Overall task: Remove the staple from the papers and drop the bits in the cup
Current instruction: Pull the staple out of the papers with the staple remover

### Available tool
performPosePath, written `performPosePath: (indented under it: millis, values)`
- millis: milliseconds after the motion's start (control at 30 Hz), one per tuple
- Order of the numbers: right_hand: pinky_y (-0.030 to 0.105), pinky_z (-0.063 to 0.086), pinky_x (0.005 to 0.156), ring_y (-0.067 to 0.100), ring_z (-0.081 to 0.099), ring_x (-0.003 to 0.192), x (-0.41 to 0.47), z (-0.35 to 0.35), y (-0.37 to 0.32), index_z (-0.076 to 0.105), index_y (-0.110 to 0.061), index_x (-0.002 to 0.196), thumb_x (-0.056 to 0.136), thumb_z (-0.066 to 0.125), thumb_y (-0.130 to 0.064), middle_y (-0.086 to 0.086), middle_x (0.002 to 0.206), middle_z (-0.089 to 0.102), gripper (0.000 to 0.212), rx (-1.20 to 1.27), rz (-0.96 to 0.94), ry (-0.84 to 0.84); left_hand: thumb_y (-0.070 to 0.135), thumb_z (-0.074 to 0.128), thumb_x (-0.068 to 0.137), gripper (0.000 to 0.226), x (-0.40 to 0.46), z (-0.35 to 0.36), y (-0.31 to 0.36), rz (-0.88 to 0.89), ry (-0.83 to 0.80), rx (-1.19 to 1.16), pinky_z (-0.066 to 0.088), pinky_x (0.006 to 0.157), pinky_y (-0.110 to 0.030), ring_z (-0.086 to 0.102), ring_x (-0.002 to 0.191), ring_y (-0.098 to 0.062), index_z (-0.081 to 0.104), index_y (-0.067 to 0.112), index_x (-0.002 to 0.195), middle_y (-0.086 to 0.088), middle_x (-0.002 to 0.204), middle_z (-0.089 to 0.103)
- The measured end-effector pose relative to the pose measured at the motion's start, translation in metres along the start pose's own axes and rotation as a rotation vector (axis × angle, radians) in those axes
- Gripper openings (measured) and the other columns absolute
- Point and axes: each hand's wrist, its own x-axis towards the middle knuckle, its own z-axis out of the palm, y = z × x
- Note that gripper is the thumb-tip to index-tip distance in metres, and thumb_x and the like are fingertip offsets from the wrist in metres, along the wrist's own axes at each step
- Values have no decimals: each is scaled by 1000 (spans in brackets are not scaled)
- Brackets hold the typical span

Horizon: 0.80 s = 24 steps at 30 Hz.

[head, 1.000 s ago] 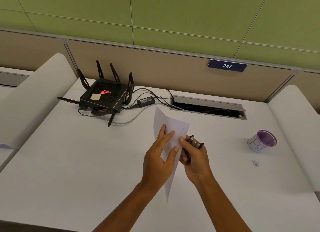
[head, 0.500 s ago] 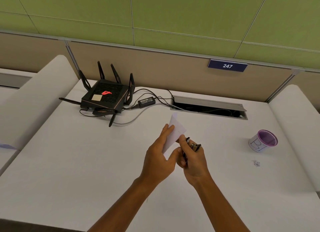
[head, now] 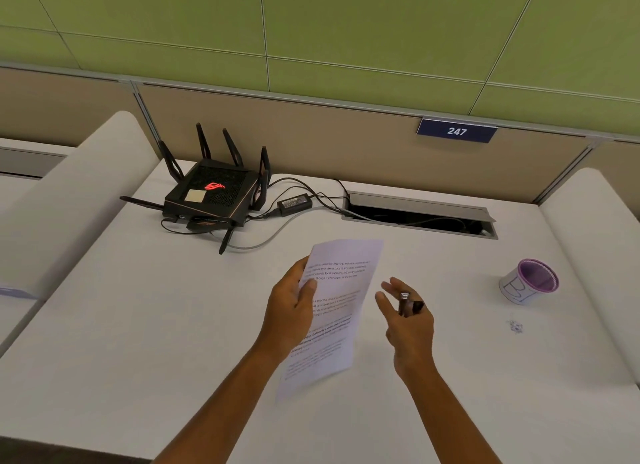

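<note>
While the bench (head: pixel 138 325) carries everything in this scene, we look first at it: a wide white surface with a router (head: pixel 211 195) at the back left and a cup (head: pixel 530 282) at the right, well apart from both hands.

The papers (head: pixel 341 311) are next in size. Our left hand (head: pixel 292 311) holds them up above the bench, thumb on the printed face and fingers behind the left edge. The long axis of the sheet runs from the far right corner down toward us, a little tilted to the left. Where the staple is, we cannot tell; it is too small to see.

Our right hand (head: pixel 408 321) is just beside the right edge of the papers and does not touch them. Its thumb and first fingers are spread, while the other fingers are closed on a small dark remover (head: pixel 407 304).

The relation that matters, we judge, is this: the cup lies to the right of the right hand, so this hand is the nearer one to it. The papers lie to its left. Any bits must therefore travel rightward across bare bench. Some small specks (head: pixel 516 326) already lie on the bench near the cup.
</note>
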Motion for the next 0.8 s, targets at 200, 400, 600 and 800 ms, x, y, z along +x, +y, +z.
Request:
performPosePath:
  millis: [200, 400, 600, 800]
  values:
    - [27, 23, 46, 17, 29, 52, 14, -15, 13, 76, -26, 117, 81, 88, -32, -1, 102, 81, 38, -95, 112, -213, 24, 57, 106, 30, 11, -11, -5, -116, -47, -113, 67, 72, -38, 78, 95, -20, 60, 36, 134, 7, 115, 76]
    - [27, 24, 46, 18, 29, 50, 28, -18, 20, 80, -11, 95, 85, 85, -15, 16, 81, 72, 12, -64, 119, -204, 12, 58, 105, 33, 25, -19, -11, -223, -35, -324, 67, 76, -44, 79, 96, -24, 65, 39, 123, 6, 112, 79]
    - [26, 28, 44, 15, 32, 46, 43, -12, 23, 79, -6, 97, 81, 87, -10, 9, 73, 69, 18, 25, 167, -102, 17, 63, 103, 30, 44, -19, -43, -304, -42, -319, 65, 83, -38, 78, 103, -18, 64, 30, 130, 7, 118, 78]
    - [23, 33, 41, 7, 44, 42, 64, -1, 26, 79, -5, 98, 82, 87, -9, 8, 77, 71, 19, 19, 198, 4, 19, 66, 101, 34, 49, -16, -85, -341, -71, -55, 66, 76, -30, 76, 99, -17, 59, 31, 132, 7, 124, 74]
